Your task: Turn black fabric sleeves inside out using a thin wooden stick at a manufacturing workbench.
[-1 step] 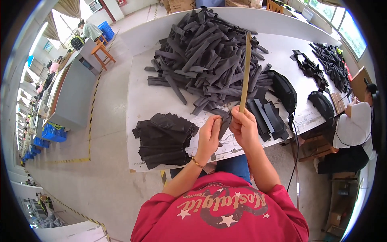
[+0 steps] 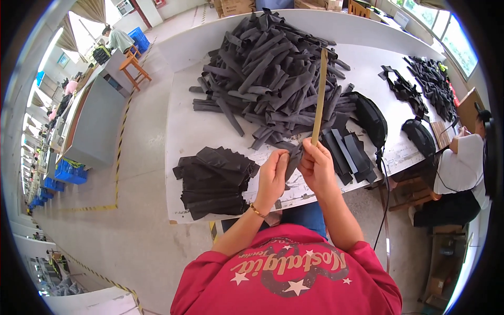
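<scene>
My left hand [image 2: 273, 176] pinches a dark grey fabric piece [image 2: 295, 161] in front of my body, over the table's near edge. Right beside it, my right hand [image 2: 318, 167] is closed round the lower end of a long, flat, yellowish-brown stick [image 2: 319, 100], with its fingers against the same fabric. The stick points away from me, its far end over a big heap of dark grey fabric tubes [image 2: 273, 79]. Whether its near end sits inside the fabric is hidden by my fingers. A stack of black fabric pieces [image 2: 215, 181] lies left of my left hand.
Flat black pieces [image 2: 346, 155] lie right of my right hand, near a black padded pouch [image 2: 370, 119] with a hanging cord. Another black pouch [image 2: 418, 137] and more black pieces [image 2: 433, 86] are farther right, by a seated person [image 2: 459, 168]. A low white wall edges the table [image 2: 184, 121].
The stick's far end has come slightly toward me, with a small shift of my right hand. My left hand stays in place on the fabric.
</scene>
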`<state>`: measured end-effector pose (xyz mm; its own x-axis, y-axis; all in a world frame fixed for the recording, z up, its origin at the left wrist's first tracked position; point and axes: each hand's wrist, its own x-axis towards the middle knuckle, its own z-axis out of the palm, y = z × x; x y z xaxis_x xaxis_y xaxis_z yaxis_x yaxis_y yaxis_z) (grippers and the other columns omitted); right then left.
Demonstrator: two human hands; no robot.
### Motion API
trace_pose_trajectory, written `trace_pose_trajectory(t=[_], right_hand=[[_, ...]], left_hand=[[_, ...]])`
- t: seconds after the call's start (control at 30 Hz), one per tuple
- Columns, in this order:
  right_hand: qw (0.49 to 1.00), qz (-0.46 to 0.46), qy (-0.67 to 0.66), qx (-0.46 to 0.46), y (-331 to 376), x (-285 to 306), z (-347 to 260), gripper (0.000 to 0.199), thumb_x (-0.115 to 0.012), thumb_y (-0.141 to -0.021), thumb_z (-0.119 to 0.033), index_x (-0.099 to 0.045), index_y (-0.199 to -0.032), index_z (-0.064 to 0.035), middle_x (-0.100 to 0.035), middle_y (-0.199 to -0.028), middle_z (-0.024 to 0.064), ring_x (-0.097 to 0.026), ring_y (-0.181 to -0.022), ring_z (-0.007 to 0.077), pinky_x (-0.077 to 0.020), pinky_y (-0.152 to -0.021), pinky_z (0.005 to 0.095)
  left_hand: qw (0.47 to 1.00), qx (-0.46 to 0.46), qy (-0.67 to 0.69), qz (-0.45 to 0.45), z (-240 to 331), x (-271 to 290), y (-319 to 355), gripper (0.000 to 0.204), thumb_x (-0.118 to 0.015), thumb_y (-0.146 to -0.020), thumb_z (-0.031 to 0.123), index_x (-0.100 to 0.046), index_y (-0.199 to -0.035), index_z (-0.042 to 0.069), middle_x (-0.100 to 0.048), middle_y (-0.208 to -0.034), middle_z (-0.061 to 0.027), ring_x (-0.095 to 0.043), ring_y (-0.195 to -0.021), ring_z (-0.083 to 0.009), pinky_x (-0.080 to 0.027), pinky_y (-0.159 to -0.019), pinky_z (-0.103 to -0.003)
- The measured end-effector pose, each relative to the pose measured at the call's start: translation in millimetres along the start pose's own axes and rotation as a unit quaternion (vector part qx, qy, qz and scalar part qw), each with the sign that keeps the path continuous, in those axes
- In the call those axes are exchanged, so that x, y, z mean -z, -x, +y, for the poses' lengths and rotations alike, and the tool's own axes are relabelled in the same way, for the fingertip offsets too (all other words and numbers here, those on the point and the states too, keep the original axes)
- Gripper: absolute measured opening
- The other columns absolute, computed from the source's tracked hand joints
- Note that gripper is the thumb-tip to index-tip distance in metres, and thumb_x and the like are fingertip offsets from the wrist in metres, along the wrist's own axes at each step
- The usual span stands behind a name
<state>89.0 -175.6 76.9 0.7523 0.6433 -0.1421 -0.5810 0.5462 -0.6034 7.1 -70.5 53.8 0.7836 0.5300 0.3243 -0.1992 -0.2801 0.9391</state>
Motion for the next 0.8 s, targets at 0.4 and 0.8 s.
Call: trace_pose_trajectory(t=[0.4, 0.8], right_hand=[[0.927, 0.023, 0.368, 0.068, 2.8, 4.4, -2.0, 0.011, -0.062, -0.087, -0.014, -0.06, -0.087, -0.0032, -0.047, -0.064, -0.0042, -0.038, -0.049, 0.0022, -0.0275, -0.044, 0.0197], [0.974, -0.012, 0.2, 0.102, -0.2, 35.1, 21.1, 0.015, -0.06, -0.089, -0.016, -0.059, -0.097, -0.0034, -0.042, -0.061, -0.0064, -0.035, -0.05, 0.0023, -0.0252, -0.044, 0.0202]], left_hand=[[0.994, 0.074, -0.072, -0.025, -10.4, 8.4, 8.3, 0.019, -0.048, -0.096, 0.017, -0.058, -0.096, 0.0, -0.055, -0.065, -0.012, -0.05, -0.057, -0.0154, -0.042, -0.055, -0.03], [0.973, 0.159, 0.162, -0.031, -25.1, 15.4, 13.6, 0.023, -0.051, -0.095, 0.02, -0.058, -0.089, -0.001, -0.048, -0.066, 0.0029, -0.041, -0.057, -0.003, -0.032, -0.049, -0.02]])
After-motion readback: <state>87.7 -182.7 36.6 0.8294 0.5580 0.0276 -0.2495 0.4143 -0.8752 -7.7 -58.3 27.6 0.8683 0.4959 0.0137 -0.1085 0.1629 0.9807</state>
